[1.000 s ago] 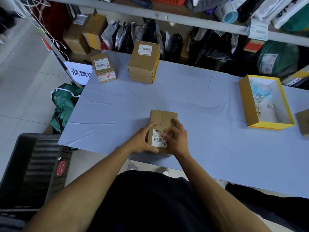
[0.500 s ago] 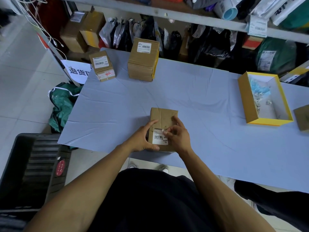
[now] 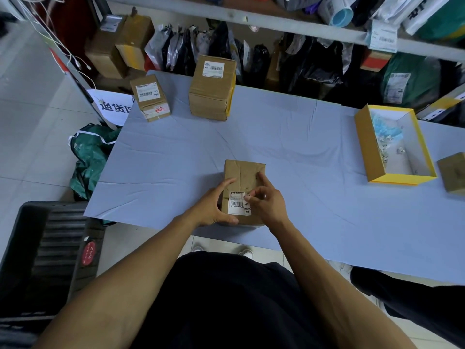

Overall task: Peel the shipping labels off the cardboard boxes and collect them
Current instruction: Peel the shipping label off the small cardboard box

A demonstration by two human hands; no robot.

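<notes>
A small cardboard box (image 3: pixel 242 176) lies near the front edge of the blue table (image 3: pixel 302 152). A white shipping label (image 3: pixel 237 206) with a barcode covers its near half. My left hand (image 3: pixel 214 205) grips the box's left side. My right hand (image 3: pixel 268 201) pinches the label's upper right corner, which is curled up off the cardboard. Two more labelled boxes stand at the back left: a small one (image 3: pixel 151 96) and a taller one (image 3: pixel 212 88).
A yellow open box (image 3: pixel 372 152) with scraps inside sits at the right, with another brown box (image 3: pixel 454 172) at the far right edge. A black crate (image 3: pixel 47 248) stands on the floor at left, a green bag (image 3: pixel 88 154) beside the table. Shelves of parcels line the back.
My right hand's fingers have worked at the label's top right corner, which is now lifted. The box and my left hand stay in place.
</notes>
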